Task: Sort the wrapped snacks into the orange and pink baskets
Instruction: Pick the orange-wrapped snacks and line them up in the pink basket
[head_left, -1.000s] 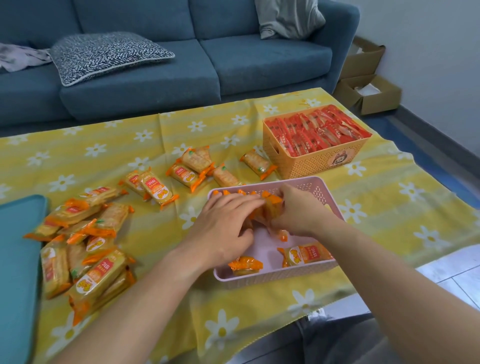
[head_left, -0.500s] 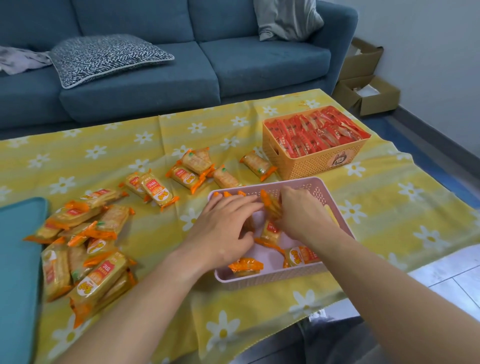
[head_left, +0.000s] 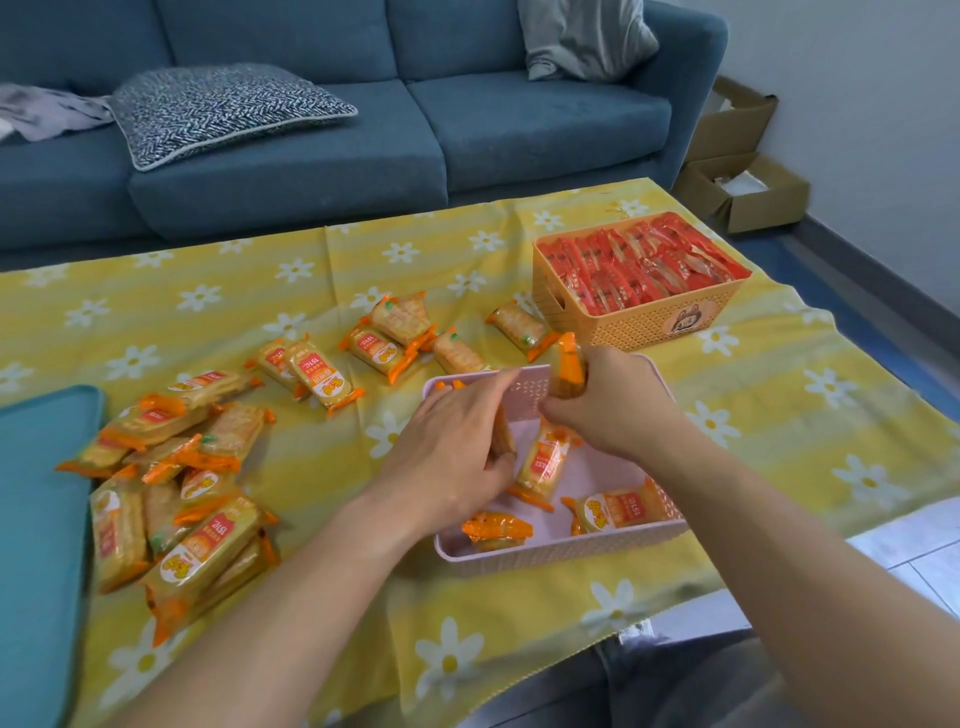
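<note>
Two bare hands reach into a pink basket (head_left: 561, 551) on a yellow flowered cloth (head_left: 311, 291). The right hand (head_left: 613, 400) grips an orange snack pack (head_left: 569, 366); the left hand (head_left: 457, 447) holds another. An orange basket (head_left: 639, 325) of red packs sits beyond.

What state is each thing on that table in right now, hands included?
Orange basket: packed full of red packets.
Pink basket: partly filled, a few orange packets loose inside.
Left hand: inside the pink basket, gripping a packet on edge.
Right hand: closed on an upright orange packet at the basket's far rim.
Packet pile: unsorted on the cloth.
Cardboard box: open.
</note>
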